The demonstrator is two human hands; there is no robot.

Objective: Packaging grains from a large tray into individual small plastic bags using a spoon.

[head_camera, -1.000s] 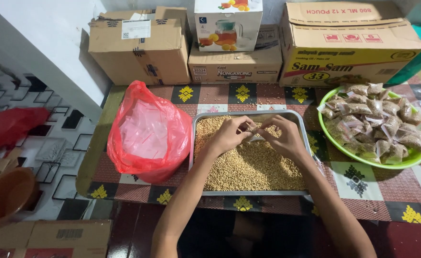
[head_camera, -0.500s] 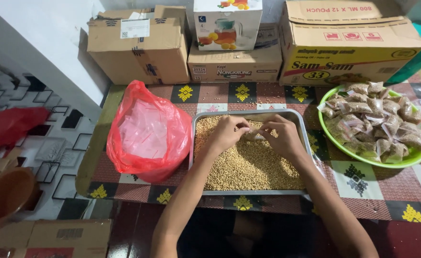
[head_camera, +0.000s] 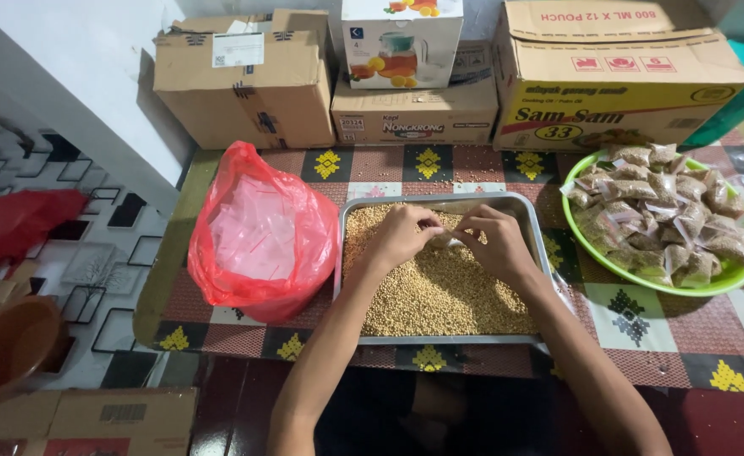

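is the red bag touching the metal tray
Touching. The head view shows the red plastic bag bulging against the left rim of the metal tray, with no tablecloth visible between them.

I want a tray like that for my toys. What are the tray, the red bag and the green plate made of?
The tray looks like metal: grey, dull shine, rolled rim. The red bag looks like thin plastic: see-through, crinkled, glossy. The green plate is probably plastic: bright, even colour and a smooth rim.
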